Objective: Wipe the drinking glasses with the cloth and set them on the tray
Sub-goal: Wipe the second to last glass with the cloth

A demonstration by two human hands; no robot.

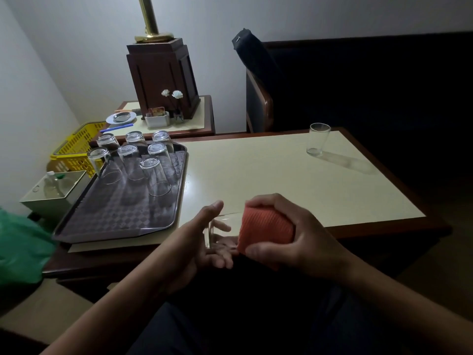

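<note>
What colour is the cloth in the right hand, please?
Orange-red, ribbed cloth, clearest in the head view.

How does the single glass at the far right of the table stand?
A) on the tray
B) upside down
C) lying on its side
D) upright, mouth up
D: the drinking glass stands on its narrow base on the table, wide open rim on top.

On table left end: tray bearing seven inverted glasses; lone glass upright at far right.

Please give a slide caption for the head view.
Left hand holds a glass, right hand wipes it with an orange cloth; seven glasses stand inverted on the tray.
</note>
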